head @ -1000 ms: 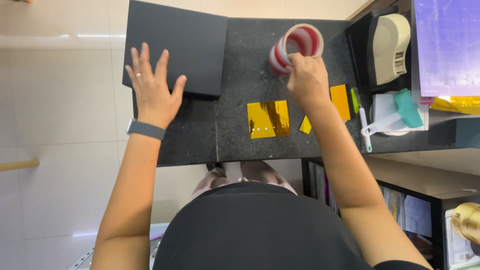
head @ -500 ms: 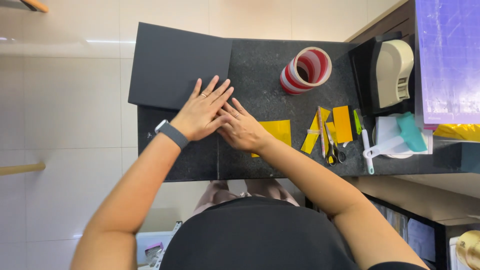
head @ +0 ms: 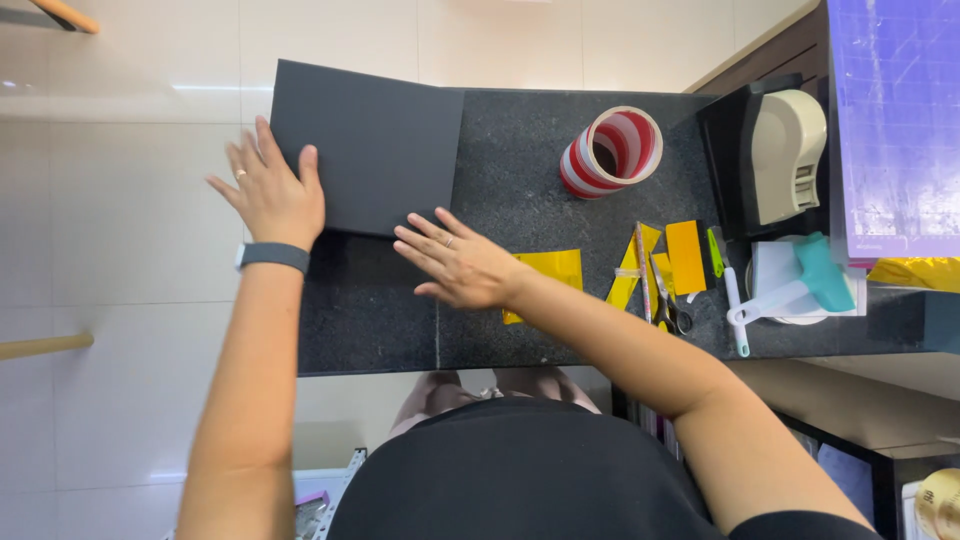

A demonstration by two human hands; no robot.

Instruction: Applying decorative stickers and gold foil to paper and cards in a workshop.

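Note:
A black sheet of card (head: pixel 372 145) lies on the left end of a dark speckled counter (head: pixel 520 170), hanging over its left edge. My left hand (head: pixel 270 195), with a grey wristband, grips the sheet's lower left corner, thumb on top. My right hand (head: pixel 455 262) lies flat with fingers spread on the counter, fingertips at the sheet's lower right corner. Under its heel a yellow shiny sheet (head: pixel 550 272) shows.
A roll of red and white striped tape (head: pixel 610 152) lies right of the sheet. Yellow strips (head: pixel 685 255), scissors (head: pixel 665 300), a green marker, a beige tape dispenser (head: pixel 785 155), a teal and white scraper (head: pixel 795 285) and a purple cutting mat (head: pixel 895 120) crowd the right end.
My hands, which were together on the sheet's lower edge, have moved apart: the left slid to the left corner, the right stayed near the right corner.

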